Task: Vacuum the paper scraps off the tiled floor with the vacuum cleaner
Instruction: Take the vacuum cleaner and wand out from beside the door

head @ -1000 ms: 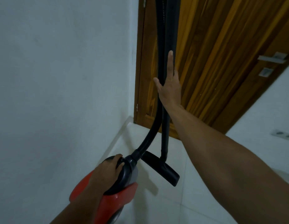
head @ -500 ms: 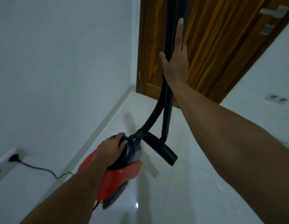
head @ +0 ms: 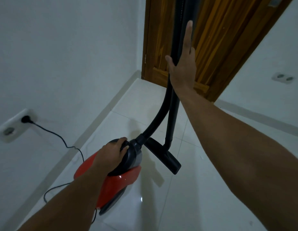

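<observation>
A red and dark grey vacuum cleaner (head: 121, 184) hangs just above the white tiled floor (head: 186, 205). My left hand (head: 111, 155) grips its black top handle. A ribbed black hose (head: 160, 117) rises from its front beside the upright black wand (head: 174, 114). My right hand (head: 183, 67) holds the wand high up, index finger stretched along it. The black floor nozzle (head: 163, 157) at the wand's foot is tilted, off the tiles. I see no paper scraps.
A wooden door (head: 219, 39) closes the far corner. White walls stand left and right. A wall socket (head: 15, 125) on the left holds the black plug, and the cord (head: 61, 140) trails across the floor to the vacuum. Another socket (head: 284, 78) is on the right wall.
My view has tilted down and back, so more floor, the left socket and the cord show. Both hands keep their holds on the vacuum body and the wand.
</observation>
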